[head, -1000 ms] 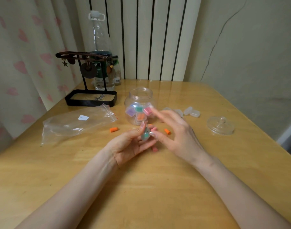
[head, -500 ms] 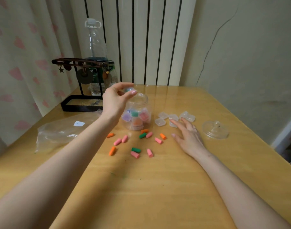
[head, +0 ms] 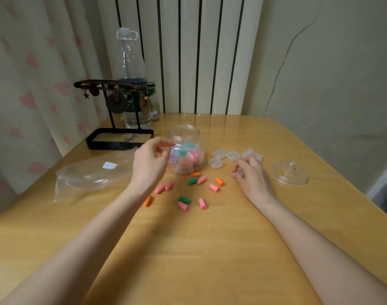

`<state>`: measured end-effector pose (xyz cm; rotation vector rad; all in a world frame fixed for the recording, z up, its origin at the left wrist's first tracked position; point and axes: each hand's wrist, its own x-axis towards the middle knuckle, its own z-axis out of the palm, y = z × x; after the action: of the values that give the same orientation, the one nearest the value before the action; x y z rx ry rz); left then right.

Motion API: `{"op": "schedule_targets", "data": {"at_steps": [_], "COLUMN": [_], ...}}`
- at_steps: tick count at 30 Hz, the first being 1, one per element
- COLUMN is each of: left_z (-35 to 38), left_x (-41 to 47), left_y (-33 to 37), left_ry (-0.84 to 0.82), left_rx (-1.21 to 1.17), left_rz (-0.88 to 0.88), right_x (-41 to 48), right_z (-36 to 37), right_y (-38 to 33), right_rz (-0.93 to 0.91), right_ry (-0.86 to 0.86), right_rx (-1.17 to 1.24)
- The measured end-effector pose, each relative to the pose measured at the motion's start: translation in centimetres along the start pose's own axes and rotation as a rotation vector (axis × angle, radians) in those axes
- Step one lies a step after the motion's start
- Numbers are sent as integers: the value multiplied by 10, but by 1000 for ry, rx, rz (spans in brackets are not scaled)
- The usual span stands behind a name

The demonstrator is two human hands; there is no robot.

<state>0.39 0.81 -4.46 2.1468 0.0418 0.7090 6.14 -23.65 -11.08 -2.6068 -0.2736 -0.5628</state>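
Wooden table (head: 210, 249) fills the lower frame, with the clear jar (head: 186, 134) at centre. Since half a second ago the left hand (head: 149, 164) has dropped from the jar's mouth to its left side. Its fingers (head: 164, 148) are loosely curled and empty, so the filled box has likely joined those inside. The right hand (head: 253, 177), centre right, now curls its fingertips round an empty clear box (head: 239, 172). Loose earplugs (head: 183, 206) lie just below the jar.

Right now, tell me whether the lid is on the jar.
No, the jar stands open and the lid lies on the table off to its right.
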Motion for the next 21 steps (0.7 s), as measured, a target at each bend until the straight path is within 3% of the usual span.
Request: {"op": "schedule_targets", "data": {"at_steps": [3,5,8,10,12,15,18,21], "left_z": [0,1,2,-2,-7,-11,-8,-7], "left_x": [-25,-38,-49,-53,-54,-53,-55,-57], "left_y": [-12,-10,6,18,23,23,22,22], "left_ry": [15,-4,-312,-626,-775,-785,-753,-707], "left_rx": [273,245,-268,-651,-908,-1042,-993,-950], "left_rz": [-28,-41,-266,-426,-468,-477,-399,-353], "right_x": [-11,-24,-47,-56,-59,-60,-60,-59], "right_z": [-3,-10,-26,-35,-40,-40,-43,-50], "right_y": [-3,-17,-60,-86,-99,-100,-93,-88], "right_rz": [-41,-17,-148,-329,-418,-448,-421,-341], "right_ry": [117,194,134,94,83,110,99,-59], "right_rx": [151,386,665,666,640,612,611,701]}}
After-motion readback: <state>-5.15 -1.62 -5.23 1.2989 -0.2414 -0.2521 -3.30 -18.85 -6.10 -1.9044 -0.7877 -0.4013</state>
